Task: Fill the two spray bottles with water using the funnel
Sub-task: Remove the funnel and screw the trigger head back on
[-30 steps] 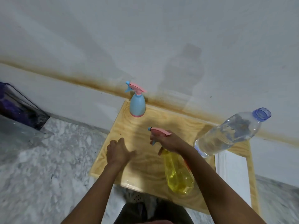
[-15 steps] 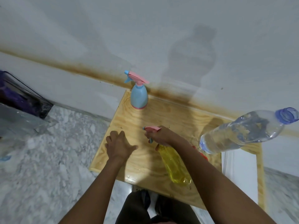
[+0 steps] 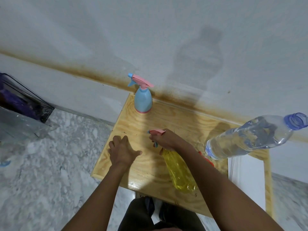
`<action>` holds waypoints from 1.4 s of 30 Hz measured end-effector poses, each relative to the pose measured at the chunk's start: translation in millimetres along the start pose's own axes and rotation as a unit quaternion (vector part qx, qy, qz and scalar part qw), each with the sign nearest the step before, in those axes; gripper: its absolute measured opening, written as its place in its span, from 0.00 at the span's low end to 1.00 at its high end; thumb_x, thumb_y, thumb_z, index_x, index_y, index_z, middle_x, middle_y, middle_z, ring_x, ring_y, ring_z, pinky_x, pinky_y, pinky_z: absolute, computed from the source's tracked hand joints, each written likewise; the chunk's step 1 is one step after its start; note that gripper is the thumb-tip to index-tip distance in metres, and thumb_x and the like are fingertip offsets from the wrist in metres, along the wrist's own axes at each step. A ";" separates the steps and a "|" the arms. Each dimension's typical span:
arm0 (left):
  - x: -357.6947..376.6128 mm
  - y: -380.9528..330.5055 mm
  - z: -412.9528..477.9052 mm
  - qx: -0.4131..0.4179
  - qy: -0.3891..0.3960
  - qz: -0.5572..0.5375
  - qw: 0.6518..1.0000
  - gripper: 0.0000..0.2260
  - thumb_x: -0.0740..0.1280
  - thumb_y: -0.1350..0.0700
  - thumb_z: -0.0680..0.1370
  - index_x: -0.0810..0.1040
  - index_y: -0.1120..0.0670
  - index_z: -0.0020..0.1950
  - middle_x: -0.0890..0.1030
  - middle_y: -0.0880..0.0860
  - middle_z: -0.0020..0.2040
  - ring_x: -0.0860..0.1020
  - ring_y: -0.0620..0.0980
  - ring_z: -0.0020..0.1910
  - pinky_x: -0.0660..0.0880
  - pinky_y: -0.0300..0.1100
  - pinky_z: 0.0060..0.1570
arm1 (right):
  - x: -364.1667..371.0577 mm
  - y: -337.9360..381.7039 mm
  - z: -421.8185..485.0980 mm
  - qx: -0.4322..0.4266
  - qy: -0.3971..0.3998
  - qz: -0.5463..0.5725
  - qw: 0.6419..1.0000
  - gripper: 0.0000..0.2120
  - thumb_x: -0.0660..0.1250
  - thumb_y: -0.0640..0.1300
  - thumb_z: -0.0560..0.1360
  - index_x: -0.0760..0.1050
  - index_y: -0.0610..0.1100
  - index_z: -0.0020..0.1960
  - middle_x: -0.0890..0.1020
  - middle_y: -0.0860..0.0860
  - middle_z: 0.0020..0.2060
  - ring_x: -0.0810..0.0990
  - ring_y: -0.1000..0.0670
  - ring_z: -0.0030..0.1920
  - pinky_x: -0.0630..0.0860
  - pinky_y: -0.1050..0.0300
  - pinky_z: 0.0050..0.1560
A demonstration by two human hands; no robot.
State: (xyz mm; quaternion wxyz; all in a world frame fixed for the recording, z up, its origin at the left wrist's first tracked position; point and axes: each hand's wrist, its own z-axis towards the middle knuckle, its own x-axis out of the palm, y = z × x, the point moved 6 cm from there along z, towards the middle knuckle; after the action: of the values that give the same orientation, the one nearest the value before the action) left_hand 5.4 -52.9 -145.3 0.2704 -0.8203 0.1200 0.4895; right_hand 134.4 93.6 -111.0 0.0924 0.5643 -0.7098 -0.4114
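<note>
A yellow spray bottle [image 3: 180, 172] stands on the wooden table [image 3: 180, 124] near its front edge. My right hand [image 3: 168, 140] is closed over its pink spray head. My left hand [image 3: 122, 151] hovers open just left of it, fingers spread, holding nothing. A blue spray bottle [image 3: 143, 101] with a pink and blue head stands at the back left corner by the wall. A large clear water bottle [image 3: 253, 137] with an open blue neck stands on the right. A red edge, perhaps the funnel [image 3: 206, 160], peeks out behind my right forearm.
The table stands against a white wall with a brown stain line. A white panel [image 3: 246, 177] fills the table's right part. On the marble floor [image 3: 41, 164] at left sits a clear bin [image 3: 21, 110] with dark purple contents. My legs show below the table's front edge.
The view has shifted slightly, so the water bottle appears further right. Both hands keep nearly the same places, the right one still on the yellow bottle's head.
</note>
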 end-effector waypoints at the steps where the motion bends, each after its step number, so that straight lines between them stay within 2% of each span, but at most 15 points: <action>1: -0.1 0.2 0.0 0.000 0.001 -0.001 1.000 0.40 0.77 0.36 0.64 0.69 0.51 0.69 0.63 0.56 0.69 0.62 0.59 0.67 0.66 0.53 0.65 | 0.3 0.3 -0.2 -0.001 0.002 0.001 1.000 0.05 0.66 0.56 0.71 0.79 0.58 0.44 0.85 0.49 0.41 0.85 0.47 0.44 0.83 0.41 0.47; 4: 0.1 0.9 -0.4 0.000 0.003 -0.010 1.000 0.40 0.77 0.36 0.64 0.69 0.51 0.70 0.62 0.56 0.70 0.62 0.59 0.68 0.65 0.53 0.65 | 1.3 1.3 -3.8 -0.003 0.011 0.018 1.000 0.03 0.67 0.52 0.74 0.78 0.55 0.46 0.84 0.46 0.42 0.85 0.44 0.46 0.84 0.43 0.44; 8: 0.5 1.7 -0.9 0.004 0.000 -0.010 1.000 0.41 0.76 0.35 0.63 0.69 0.51 0.70 0.62 0.55 0.70 0.62 0.58 0.67 0.65 0.52 0.65 | -1.0 3.5 -10.5 -0.010 0.007 0.018 1.000 0.06 0.67 0.52 0.74 0.80 0.52 0.48 0.84 0.46 0.43 0.85 0.46 0.45 0.84 0.43 0.42; 13: -2.6 -1.2 -3.5 0.027 0.007 -0.024 0.999 0.40 0.75 0.34 0.64 0.69 0.50 0.69 0.65 0.57 0.68 0.63 0.59 0.67 0.66 0.51 0.65 | -7.8 12.3 -27.0 -0.038 -0.007 0.051 0.998 0.16 0.67 0.53 0.75 0.78 0.52 0.61 0.83 0.46 0.46 0.84 0.45 0.49 0.83 0.50 0.36; 16: -3.3 -18.8 -14.2 0.119 0.095 -0.103 0.983 0.46 0.73 0.30 0.60 0.66 0.45 0.74 0.64 0.53 0.72 0.62 0.54 0.72 0.66 0.46 0.69 | -22.3 25.4 -49.5 -0.102 -0.065 0.063 0.991 0.18 0.68 0.56 0.73 0.78 0.47 0.59 0.83 0.48 0.46 0.83 0.48 0.46 0.84 0.45 0.38; 18: -4.5 -41.5 -33.5 0.205 0.195 -0.153 0.947 0.50 0.73 0.26 0.57 0.63 0.43 0.75 0.64 0.47 0.72 0.64 0.46 0.72 0.66 0.43 0.71 | -33.9 39.1 -71.2 -0.171 -0.100 0.112 0.974 0.14 0.70 0.49 0.76 0.78 0.42 0.57 0.83 0.45 0.47 0.84 0.46 0.44 0.83 0.45 0.37; 20: -9.1 -63.9 -53.7 0.251 0.236 -0.191 0.919 0.45 0.77 0.32 0.60 0.63 0.39 0.73 0.66 0.40 0.70 0.66 0.37 0.70 0.67 0.38 0.70 | -44.6 51.9 -92.3 -0.229 -0.132 0.144 0.953 0.09 0.71 0.43 0.76 0.79 0.39 0.53 0.85 0.46 0.45 0.85 0.44 0.41 0.83 0.44 0.38; 22: -15.4 -82.5 -63.3 0.266 0.215 -0.243 0.908 0.39 0.81 0.42 0.63 0.63 0.32 0.68 0.68 0.31 0.65 0.67 0.28 0.65 0.66 0.25 0.63 | -51.1 62.9 -106.4 -0.274 -0.160 0.148 0.937 0.06 0.73 0.40 0.75 0.80 0.40 0.51 0.86 0.47 0.42 0.85 0.45 0.38 0.82 0.48 0.39; 24: -20.7 -98.2 -65.2 0.288 0.171 -0.268 0.903 0.38 0.81 0.46 0.64 0.62 0.32 0.65 0.68 0.29 0.62 0.69 0.29 0.63 0.64 0.19 0.57 | -55.6 70.4 -112.7 -0.297 -0.181 0.144 0.927 0.05 0.74 0.40 0.73 0.83 0.43 0.49 0.86 0.49 0.40 0.85 0.46 0.38 0.81 0.50 0.39; 26: -24.4 -109.1 -64.4 0.302 0.139 -0.289 0.898 0.37 0.81 0.49 0.66 0.62 0.35 0.65 0.69 0.31 0.61 0.72 0.32 0.62 0.65 0.20 0.56 | -61.1 76.7 -115.4 -0.305 -0.195 0.150 0.920 0.06 0.75 0.40 0.73 0.84 0.45 0.49 0.86 0.48 0.40 0.85 0.46 0.38 0.81 0.48 0.41; 28: -29.9 -117.3 -62.8 0.303 0.115 -0.315 0.892 0.36 0.81 0.48 0.66 0.64 0.38 0.66 0.71 0.33 0.61 0.72 0.29 0.60 0.68 0.23 0.56 | -68.2 84.2 -117.5 -0.317 -0.204 0.158 0.913 0.06 0.75 0.41 0.72 0.84 0.46 0.49 0.86 0.48 0.41 0.85 0.46 0.39 0.81 0.48 0.42; 31: -40.2 -131.8 -59.4 0.309 0.081 -0.328 0.889 0.35 0.80 0.45 0.66 0.70 0.48 0.69 0.77 0.43 0.60 0.76 0.37 0.59 0.76 0.35 0.56 | -78.2 92.3 -116.6 -0.329 -0.214 0.156 0.906 0.08 0.76 0.40 0.71 0.84 0.48 0.49 0.86 0.53 0.42 0.84 0.51 0.43 0.79 0.56 0.43; 35: -48.6 -143.4 -39.2 0.294 0.035 -0.349 0.889 0.29 0.80 0.52 0.68 0.73 0.48 0.64 0.78 0.43 0.57 0.77 0.38 0.56 0.74 0.29 0.53 | -91.2 73.2 -101.7 -0.278 -0.292 0.076 0.912 0.20 0.78 0.51 0.69 0.76 0.52 0.58 0.82 0.58 0.51 0.80 0.60 0.51 0.75 0.67 0.49; 39: -45.7 -147.9 -9.9 0.280 0.030 -0.323 0.903 0.33 0.79 0.50 0.68 0.71 0.54 0.70 0.76 0.46 0.62 0.75 0.44 0.61 0.75 0.42 0.60 | -95.2 41.7 -79.6 -0.214 -0.329 0.089 0.916 0.21 0.75 0.54 0.71 0.76 0.51 0.62 0.82 0.59 0.53 0.79 0.61 0.55 0.77 0.59 0.56; 42: -39.8 -153.8 11.8 0.278 0.030 -0.310 0.909 0.34 0.78 0.47 0.67 0.71 0.54 0.69 0.74 0.49 0.62 0.74 0.48 0.62 0.76 0.48 0.61 | -102.8 41.1 -62.8 -0.200 -0.333 0.097 0.916 0.19 0.75 0.52 0.72 0.78 0.51 0.61 0.84 0.58 0.52 0.80 0.62 0.55 0.78 0.57 0.57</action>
State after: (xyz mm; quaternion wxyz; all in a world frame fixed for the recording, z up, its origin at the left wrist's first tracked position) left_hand 48.2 77.9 -65.0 0.6215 -0.7223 -0.0012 0.3032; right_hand 177.5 154.7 -8.0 0.0008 0.2927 -0.6537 -0.6979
